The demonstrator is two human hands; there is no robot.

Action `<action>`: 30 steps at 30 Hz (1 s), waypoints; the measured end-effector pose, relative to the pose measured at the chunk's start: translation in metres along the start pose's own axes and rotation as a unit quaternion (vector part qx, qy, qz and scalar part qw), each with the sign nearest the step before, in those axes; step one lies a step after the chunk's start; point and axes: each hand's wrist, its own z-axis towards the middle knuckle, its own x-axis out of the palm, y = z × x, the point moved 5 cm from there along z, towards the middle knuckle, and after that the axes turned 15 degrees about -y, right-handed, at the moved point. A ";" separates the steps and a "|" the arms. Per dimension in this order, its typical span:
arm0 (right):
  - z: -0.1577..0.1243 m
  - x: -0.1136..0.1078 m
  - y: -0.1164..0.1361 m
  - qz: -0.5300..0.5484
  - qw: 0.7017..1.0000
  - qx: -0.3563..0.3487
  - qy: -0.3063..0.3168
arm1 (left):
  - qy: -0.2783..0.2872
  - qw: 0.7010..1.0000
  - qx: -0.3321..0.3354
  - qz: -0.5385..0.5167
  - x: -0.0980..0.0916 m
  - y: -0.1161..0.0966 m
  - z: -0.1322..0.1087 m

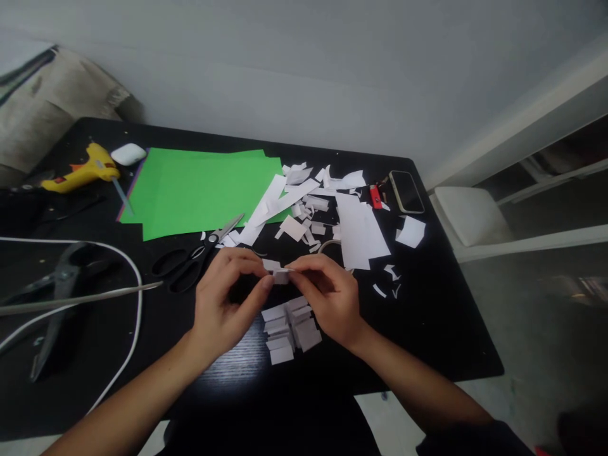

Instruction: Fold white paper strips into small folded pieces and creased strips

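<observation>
A small folded piece of white paper (280,276) is pinched between my two hands above the black table. My left hand (230,297) grips its left end with thumb and fingers. On the other end, the thumb and forefinger of my right hand (330,294) are closed. Just below lies a cluster of folded white paper pieces (291,329), set in two columns. Black-handled scissors (202,253) rest beside my left hand, blades pointing away to the right. Beyond my hands, white paper scraps and strips (304,209) are heaped.
Green sheets (204,190) lie at the back. At left are a yellow glue gun (97,166), a white case (128,154), large black-handled pliers or cutters (52,316) and a looped white cable (139,304). A phone (406,192) and red lighter (375,197) lie at right, near the table's edge.
</observation>
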 end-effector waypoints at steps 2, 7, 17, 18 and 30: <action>0.000 0.001 -0.001 0.015 1.000 0.005 0.010 | -0.024 1.000 0.003 0.005 -0.002 0.004 0.000; 0.002 0.000 -0.001 0.041 0.999 0.017 0.028 | -0.015 1.000 0.011 -0.011 -0.007 0.010 0.004; 0.007 -0.002 0.001 -0.033 0.997 -0.028 0.061 | 0.141 0.989 0.046 -0.028 0.008 0.000 -0.001; 0.007 0.000 0.000 -0.026 0.997 -0.013 0.072 | 0.133 0.989 0.051 -0.028 0.009 0.000 -0.003; -0.006 0.009 -0.015 0.060 0.983 0.163 0.062 | 0.063 0.988 0.133 0.055 0.007 -0.002 -0.004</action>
